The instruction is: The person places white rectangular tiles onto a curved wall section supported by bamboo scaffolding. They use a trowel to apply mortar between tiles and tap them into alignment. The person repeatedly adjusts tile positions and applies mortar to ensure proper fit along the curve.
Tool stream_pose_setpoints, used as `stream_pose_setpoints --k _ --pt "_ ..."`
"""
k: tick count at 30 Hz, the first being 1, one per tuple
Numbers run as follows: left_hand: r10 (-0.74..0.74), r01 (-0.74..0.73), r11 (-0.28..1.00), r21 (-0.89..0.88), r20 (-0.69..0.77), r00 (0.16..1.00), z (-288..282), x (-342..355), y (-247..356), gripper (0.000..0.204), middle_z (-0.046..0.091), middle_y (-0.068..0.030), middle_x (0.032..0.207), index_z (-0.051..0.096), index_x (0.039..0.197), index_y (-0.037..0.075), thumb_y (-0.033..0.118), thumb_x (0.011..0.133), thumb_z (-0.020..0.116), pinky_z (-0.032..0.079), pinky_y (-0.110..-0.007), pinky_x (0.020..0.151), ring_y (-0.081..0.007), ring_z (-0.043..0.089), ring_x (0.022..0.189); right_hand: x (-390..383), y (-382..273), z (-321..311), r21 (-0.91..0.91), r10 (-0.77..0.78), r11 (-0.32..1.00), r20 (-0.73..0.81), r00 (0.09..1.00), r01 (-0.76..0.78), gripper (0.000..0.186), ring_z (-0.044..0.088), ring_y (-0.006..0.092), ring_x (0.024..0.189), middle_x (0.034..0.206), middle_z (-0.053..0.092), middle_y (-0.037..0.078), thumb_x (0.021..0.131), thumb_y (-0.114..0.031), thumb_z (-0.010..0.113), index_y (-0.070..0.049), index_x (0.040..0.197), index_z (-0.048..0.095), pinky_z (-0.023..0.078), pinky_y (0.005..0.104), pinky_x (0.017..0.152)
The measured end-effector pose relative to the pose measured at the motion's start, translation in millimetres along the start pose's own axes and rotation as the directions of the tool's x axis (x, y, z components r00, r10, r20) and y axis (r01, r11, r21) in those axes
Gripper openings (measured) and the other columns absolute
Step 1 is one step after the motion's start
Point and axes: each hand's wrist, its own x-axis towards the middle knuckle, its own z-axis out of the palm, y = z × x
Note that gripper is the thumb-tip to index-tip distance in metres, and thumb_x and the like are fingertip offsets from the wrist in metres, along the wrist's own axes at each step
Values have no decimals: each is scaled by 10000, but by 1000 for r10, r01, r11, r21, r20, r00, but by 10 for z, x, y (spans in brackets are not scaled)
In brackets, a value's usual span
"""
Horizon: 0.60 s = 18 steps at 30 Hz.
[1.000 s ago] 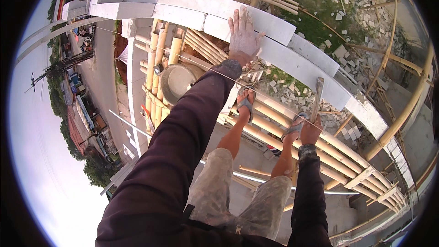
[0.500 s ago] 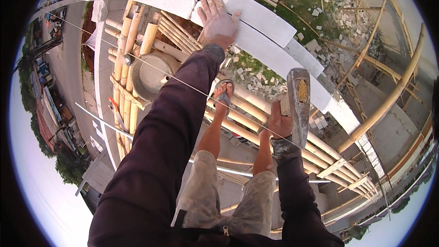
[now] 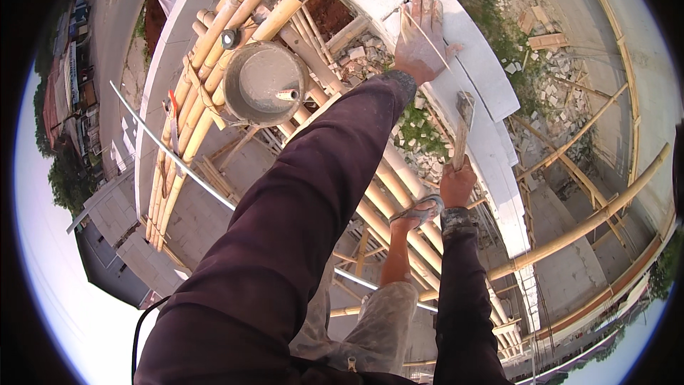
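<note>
- Fingers (image 3: 427, 8) of the left hand (image 3: 422, 48) lie extended across the white wall (image 3: 490, 93).
- Right hand (image 3: 457, 184) grips a hammer (image 3: 462, 132) by the wall's near edge.
- Bucket (image 3: 234, 103) stands well apart.

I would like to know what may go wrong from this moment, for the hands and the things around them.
The left hand lies on the white blocks, close to the hammer in the right hand; a stray blow might strike it. The sandalled foot is on round bamboo poles and could slip. The bucket appears to rest on similar poles; a knock might tip it.
</note>
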Motion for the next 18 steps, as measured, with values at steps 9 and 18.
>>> stream_pose_setpoints --k 9,18 --pt "157 -156 986 53 -16 987 37 341 -539 883 164 -217 1607 226 1523 -37 606 956 440 88 -554 1200 -376 94 1503 121 -411 27 206 -191 955 -137 972 216 262 632 434 693 712 624 218 811 -115 639 -10 1049 615 491 490 630" --pt "169 -171 983 60 36 985 -90 322 -487 876 159 -210 1609 234 1521 -34 593 953 462 92 -559 1200 -371 88 1504 95 -378 120 244 -30 968 -100 995 54 169 655 391 705 746 656 205 799 -120 654 -17 931 630 509 449 633"
